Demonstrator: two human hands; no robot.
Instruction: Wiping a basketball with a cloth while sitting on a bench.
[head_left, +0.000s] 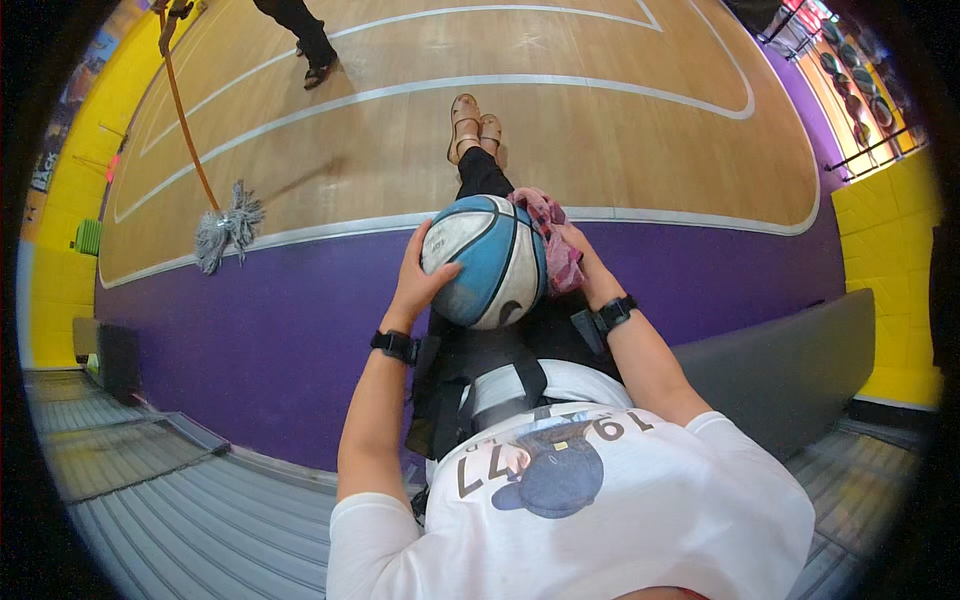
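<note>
A blue and white basketball with dark seams rests over my lap, between my two hands. My left hand grips its left side, the thumb lying across the front of the ball. On the ball's right side is a crumpled pink patterned cloth. My right hand holds this cloth against the ball; most of its fingers are hidden behind the cloth. Grey scuff marks show on the ball's white panels. Each of my wrists carries a black strap.
A grey string mop with a wooden handle stands at the left, held by another person on the wooden court. A dark padded bench is at my right. Yellow padded walls flank both sides; a rack of balls stands far right.
</note>
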